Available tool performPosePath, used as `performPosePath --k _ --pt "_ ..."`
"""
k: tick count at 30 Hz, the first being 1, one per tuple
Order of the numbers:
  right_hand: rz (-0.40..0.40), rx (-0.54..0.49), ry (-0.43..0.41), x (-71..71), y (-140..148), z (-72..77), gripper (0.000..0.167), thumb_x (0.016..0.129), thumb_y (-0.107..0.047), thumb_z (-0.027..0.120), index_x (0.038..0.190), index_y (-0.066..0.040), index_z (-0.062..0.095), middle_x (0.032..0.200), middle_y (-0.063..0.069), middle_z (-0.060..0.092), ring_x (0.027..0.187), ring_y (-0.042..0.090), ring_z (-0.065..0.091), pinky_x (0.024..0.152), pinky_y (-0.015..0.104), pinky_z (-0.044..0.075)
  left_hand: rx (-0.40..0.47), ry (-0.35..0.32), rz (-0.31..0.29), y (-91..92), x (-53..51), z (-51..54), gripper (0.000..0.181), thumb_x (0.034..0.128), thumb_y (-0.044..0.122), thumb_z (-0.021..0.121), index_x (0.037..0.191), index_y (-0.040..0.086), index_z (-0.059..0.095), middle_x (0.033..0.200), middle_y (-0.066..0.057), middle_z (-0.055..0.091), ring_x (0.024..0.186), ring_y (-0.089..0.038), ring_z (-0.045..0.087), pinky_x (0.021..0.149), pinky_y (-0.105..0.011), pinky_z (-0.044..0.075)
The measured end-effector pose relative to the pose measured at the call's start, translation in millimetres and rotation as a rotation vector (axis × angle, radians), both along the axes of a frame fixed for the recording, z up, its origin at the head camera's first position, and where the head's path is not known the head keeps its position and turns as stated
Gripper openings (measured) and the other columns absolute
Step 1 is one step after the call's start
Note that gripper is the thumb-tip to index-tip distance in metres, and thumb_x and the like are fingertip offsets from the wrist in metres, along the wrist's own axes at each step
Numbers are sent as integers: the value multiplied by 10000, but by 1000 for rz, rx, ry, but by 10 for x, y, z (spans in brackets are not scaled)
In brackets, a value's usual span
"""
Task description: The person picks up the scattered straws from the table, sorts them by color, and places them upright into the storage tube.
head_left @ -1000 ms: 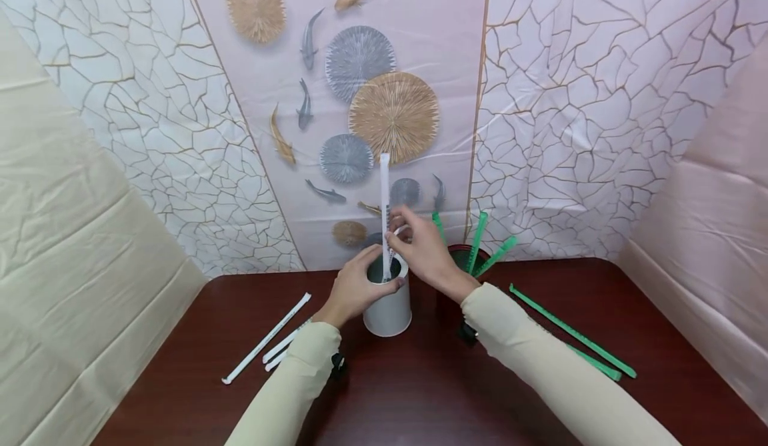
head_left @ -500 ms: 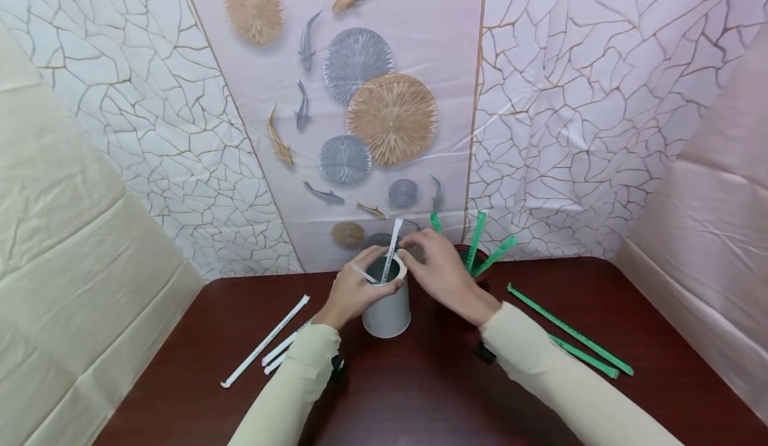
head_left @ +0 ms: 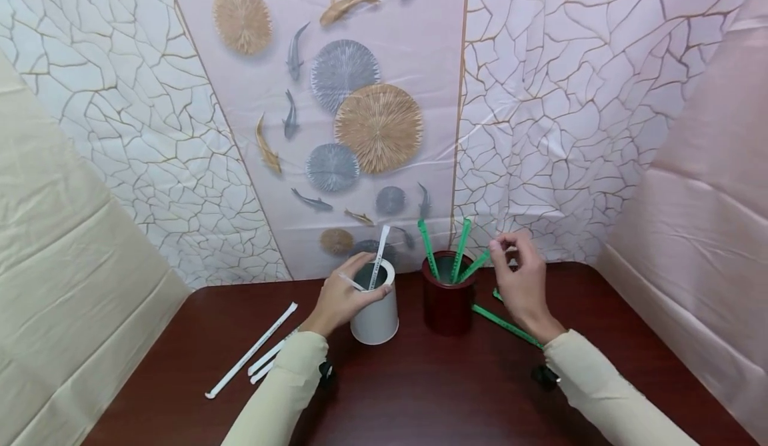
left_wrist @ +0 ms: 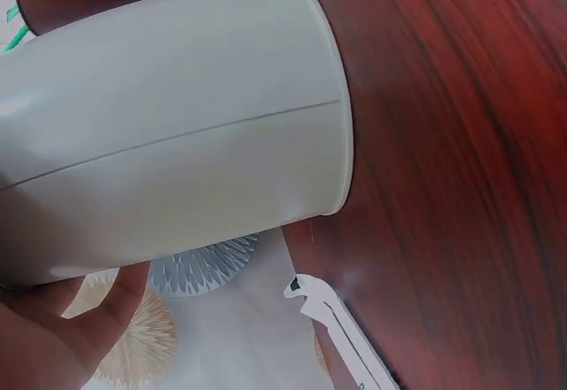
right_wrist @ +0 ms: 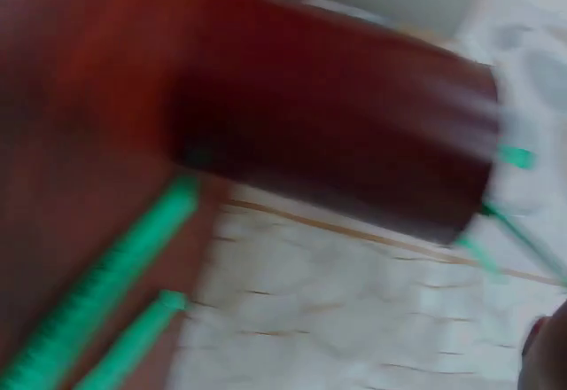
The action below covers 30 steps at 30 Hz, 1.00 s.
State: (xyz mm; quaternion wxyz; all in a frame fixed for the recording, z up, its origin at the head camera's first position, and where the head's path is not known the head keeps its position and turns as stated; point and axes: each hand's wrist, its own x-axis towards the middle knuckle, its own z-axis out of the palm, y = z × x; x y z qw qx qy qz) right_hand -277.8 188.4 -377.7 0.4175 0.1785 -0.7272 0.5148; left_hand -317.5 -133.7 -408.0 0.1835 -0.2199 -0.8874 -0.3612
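My left hand (head_left: pixel 348 296) grips the rim of a white cup (head_left: pixel 376 323), thumb along the front and fingers behind. Inside the cup leans a white wrapped straw (head_left: pixel 379 259), and a second straw's end (head_left: pixel 353 282) pokes out by the left fingers. To the right stands a dark red cup (head_left: pixel 448 309) with several green wrapped straws (head_left: pixel 461 249) in it. My right hand (head_left: pixel 522 283) hovers beside it, fingers loosely bent, seemingly holding nothing. Its fingertips overlap the tip of the rightmost green straw in the head view; whether they touch is unclear. The right wrist view is blurred.
Several white straws (head_left: pixel 252 351) lie on the dark wood table (head_left: pixel 420 393) at the left. Green straws (head_left: pixel 507 326) lie at the right, partly behind the right forearm. A patterned cloth (head_left: pixel 540 133) hangs behind the table, with plain cloth at both sides.
My right hand let go of the tall white straw, which dropped down into the white cup, and then moved right past the red cup. My left hand keeps its hold. The head view shifted slightly.
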Motion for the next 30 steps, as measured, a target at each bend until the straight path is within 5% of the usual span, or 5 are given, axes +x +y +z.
performPosePath --k 10,15,23,26,30 --pt "99 216 -528 -119 -145 -401 967 917 -542 794 1648 -133 312 1659 150 322 1502 388 357 1128 654 381 -84 -182 -88 -133 -23 155 828 879 536 817 1574 201 518 1640 -46 457 1507 -311 429 1185 -586 375" --pt "103 297 -573 -149 -175 -404 1026 904 -610 772 1661 -102 300 1690 127 288 1557 379 283 1166 671 339 -117 -273 -190 -226 -17 556 993 891 601 776 1656 129 354 1668 -131 398 1512 -399 397 1204 -602 341" --pt "107 277 -577 -154 -180 -410 1026 901 -603 777 1653 -98 296 1669 107 294 1536 344 313 1172 647 345 -48 -7 -115 28 231 1310 818 964 580 697 1598 122 457 1534 -129 559 1260 -342 636 1114 -563 455" --pt "113 268 -588 -153 -165 -432 1025 899 -605 779 1655 -110 295 1670 103 295 1535 338 314 1177 640 340 -35 7 -94 287 341 1421 726 973 525 724 1543 122 528 1429 -100 632 1164 -282 676 1025 -493 531" --pt "127 292 -591 -154 -136 -468 964 967 -598 699 1672 -99 273 1701 121 261 1559 371 277 1187 653 319 -45 -162 -123 638 404 1312 789 970 553 712 1581 115 473 1442 -123 624 1282 -294 630 1043 -489 528"
